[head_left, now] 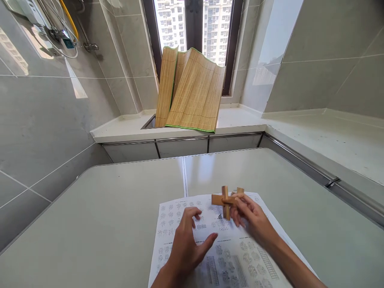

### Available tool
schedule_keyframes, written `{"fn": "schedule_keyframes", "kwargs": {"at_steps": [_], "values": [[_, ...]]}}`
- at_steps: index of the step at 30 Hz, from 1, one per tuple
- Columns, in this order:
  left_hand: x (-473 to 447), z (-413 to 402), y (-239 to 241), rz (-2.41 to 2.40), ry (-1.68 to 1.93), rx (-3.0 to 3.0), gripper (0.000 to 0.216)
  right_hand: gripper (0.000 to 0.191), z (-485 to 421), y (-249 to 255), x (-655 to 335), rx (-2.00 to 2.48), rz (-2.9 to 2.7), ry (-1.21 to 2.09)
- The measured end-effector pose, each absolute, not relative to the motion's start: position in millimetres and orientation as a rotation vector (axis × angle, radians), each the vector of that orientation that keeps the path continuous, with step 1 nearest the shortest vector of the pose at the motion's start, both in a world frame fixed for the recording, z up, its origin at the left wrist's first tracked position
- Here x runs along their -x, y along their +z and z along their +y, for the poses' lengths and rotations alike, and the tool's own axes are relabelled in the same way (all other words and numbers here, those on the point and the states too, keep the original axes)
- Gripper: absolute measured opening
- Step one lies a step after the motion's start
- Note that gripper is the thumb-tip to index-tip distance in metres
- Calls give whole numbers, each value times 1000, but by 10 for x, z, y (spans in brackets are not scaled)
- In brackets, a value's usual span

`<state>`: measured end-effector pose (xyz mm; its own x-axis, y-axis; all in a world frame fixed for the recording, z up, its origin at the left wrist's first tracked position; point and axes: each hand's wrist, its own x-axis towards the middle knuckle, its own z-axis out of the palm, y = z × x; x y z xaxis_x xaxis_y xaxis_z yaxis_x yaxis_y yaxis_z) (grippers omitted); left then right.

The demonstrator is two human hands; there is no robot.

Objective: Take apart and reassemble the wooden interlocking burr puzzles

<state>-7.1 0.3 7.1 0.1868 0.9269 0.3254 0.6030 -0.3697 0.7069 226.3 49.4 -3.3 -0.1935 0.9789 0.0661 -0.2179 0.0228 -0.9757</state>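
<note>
A cross-shaped wooden interlocking puzzle is held up above the paper by my right hand, whose fingers pinch its right side. Another wooden piece end shows just behind those fingertips; whether it joins the cross I cannot tell. To the left, my left hand hovers over the sheet with thumb and fingers spread apart, holding nothing. Beneath both hands lies a large instruction sheet printed with rows of small line drawings. Part of the sheet is hidden by my hands and forearms.
The pale table has a seam down its middle. Behind it, a folded bamboo mat leans against the window on a white ledge. Tiled walls stand on both sides, with pipes and cables at upper left.
</note>
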Motion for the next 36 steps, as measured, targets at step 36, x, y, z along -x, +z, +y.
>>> {"fn": "schedule_keyframes", "kwargs": {"at_steps": [36], "values": [[86, 19, 229, 1133, 1015, -1833, 91, 32, 354, -82, -2063, 630, -1132, 1959]]}}
